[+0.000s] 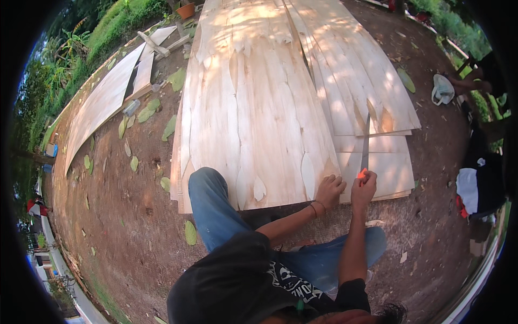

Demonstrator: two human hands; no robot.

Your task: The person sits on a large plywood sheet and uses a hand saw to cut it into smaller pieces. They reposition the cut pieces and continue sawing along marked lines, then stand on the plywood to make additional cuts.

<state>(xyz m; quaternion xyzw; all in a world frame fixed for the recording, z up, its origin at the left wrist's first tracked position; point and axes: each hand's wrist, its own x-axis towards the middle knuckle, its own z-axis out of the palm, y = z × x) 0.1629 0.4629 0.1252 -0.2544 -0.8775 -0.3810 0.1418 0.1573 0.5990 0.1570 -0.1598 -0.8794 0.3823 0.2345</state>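
Observation:
A large stack of pale, thin wooden veneer sheets (253, 108), patched with split seams, fills the middle. My left hand (330, 190) has bent fingers gripping the right edge of the front sheets near the bottom corner. My right hand (363, 186) holds the orange handle (361, 173) of a long saw-like blade (366, 140), whose tip points away from me over the lower, right-hand sheets (372, 162). I sit on the ground, my jeans-clad left knee (205, 189) against the stack's front.
More boards (102, 102) and wooden pieces lie at the left among scattered leaves. An orange pot (185, 11) stands at the back. On the right are a white bag (442, 89) and dark cloth items (475, 162). Greenery and a kerb border the dirt ground.

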